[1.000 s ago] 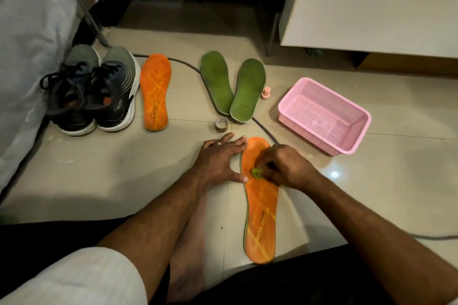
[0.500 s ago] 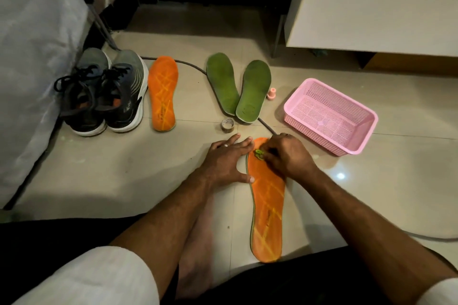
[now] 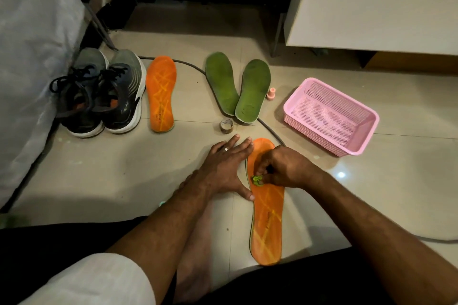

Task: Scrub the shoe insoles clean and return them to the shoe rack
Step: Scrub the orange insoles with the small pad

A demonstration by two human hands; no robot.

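Tiled floor (image 3: 173,171), dim light. Item in hand: near orange insole (image 3: 266,218), laid flat before the knees. Left hand (image 3: 224,168) is spread flat, fingers straight, bracing the insole's left edge. Right hand (image 3: 285,168) is pinched round a small green scrubber (image 3: 257,180) pressed on the forefoot. Step judged: scrubbing, early. Next required: strokes worked toward the heel. Untouched: second orange insole (image 3: 161,93), green insoles (image 3: 238,86).

— Where is the insole you're working on?
— On the floor (image 3: 74,176) before me, my left hand (image 3: 223,168) flat against its left edge, my right hand (image 3: 285,168) on its front half.
— And beyond it?
— The tape roll (image 3: 226,126), then two insoles (image 3: 238,86) side by side; the basket (image 3: 330,116) lies right, the sneakers (image 3: 104,91) and another insole (image 3: 161,93) left.
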